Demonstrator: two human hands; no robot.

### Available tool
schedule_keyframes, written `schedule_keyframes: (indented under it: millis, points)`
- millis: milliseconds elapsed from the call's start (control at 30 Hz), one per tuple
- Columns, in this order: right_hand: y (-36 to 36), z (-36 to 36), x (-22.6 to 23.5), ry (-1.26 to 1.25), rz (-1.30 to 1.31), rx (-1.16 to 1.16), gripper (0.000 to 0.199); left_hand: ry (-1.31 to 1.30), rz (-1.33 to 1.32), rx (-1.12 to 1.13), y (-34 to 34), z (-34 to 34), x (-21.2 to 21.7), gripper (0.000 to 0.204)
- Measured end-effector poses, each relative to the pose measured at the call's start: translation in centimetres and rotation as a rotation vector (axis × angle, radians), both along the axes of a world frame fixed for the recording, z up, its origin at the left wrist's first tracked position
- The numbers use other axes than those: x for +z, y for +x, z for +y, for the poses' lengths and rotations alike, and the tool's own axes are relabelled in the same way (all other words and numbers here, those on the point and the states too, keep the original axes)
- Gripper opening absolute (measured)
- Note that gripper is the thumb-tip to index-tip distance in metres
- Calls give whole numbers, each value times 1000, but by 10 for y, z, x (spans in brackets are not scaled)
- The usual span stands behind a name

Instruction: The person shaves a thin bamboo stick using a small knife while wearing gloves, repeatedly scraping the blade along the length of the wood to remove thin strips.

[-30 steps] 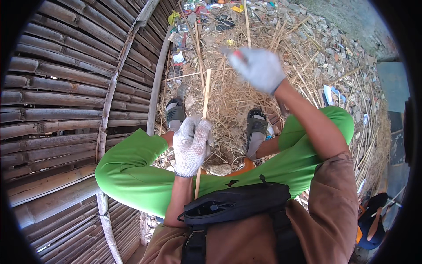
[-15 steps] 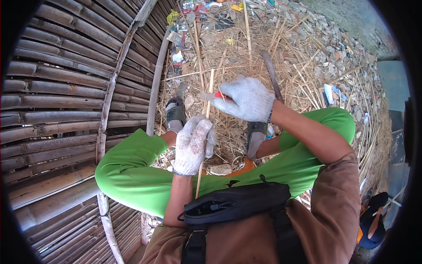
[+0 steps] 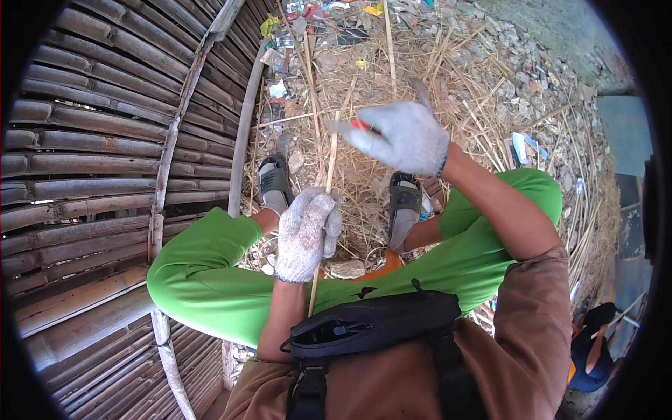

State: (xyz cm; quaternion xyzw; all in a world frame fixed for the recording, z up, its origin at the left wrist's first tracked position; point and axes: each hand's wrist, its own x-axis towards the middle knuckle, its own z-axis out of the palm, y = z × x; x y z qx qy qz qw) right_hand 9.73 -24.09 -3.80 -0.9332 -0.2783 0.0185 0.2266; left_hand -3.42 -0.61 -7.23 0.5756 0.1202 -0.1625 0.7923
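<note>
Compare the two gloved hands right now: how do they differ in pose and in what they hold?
The left hand sits low between the knees, fist closed around the thin bamboo stick, held roughly upright. The right hand is raised higher, near the stick's top end, and grips a small red-handled tool, not the stick. The left hand's fingers are curled tight; the right's thumb sticks out. Both wear pale knitted work gloves.

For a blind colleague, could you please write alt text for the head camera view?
A seated person in green trousers grips a thin bamboo stick upright in the gloved left hand, while the gloved right hand holds a small red-handled tool near its top. Straw litters the ground; a bamboo wall stands on the left.
</note>
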Motion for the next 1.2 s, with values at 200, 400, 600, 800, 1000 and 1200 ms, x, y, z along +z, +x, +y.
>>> schedule_keyframes:
  millis: [200, 400, 600, 800, 1000, 1200]
  points:
    - [-21, 13, -17, -22, 6, 157, 45, -4, 2, 24, 0, -1, 0, 23]
    - [-10, 10, -5, -61, -58, 141, 59, 3, 19, 0, -1, 0, -1, 24]
    - [56, -49, -1, -158, -65, -277, 72, -60, -15, -73, -4, -2, 5, 28]
    - [1, 3, 1, -19, -6, -36, 62, -88, 20, -52, -3, 6, -4, 30]
    - [-19, 12, 1, -55, -43, 174, 54, -34, -26, -15, -2, 6, -7, 29]
    - [65, -44, -1, -129, -75, -179, 67, -42, -17, -118, -6, 2, 3, 28]
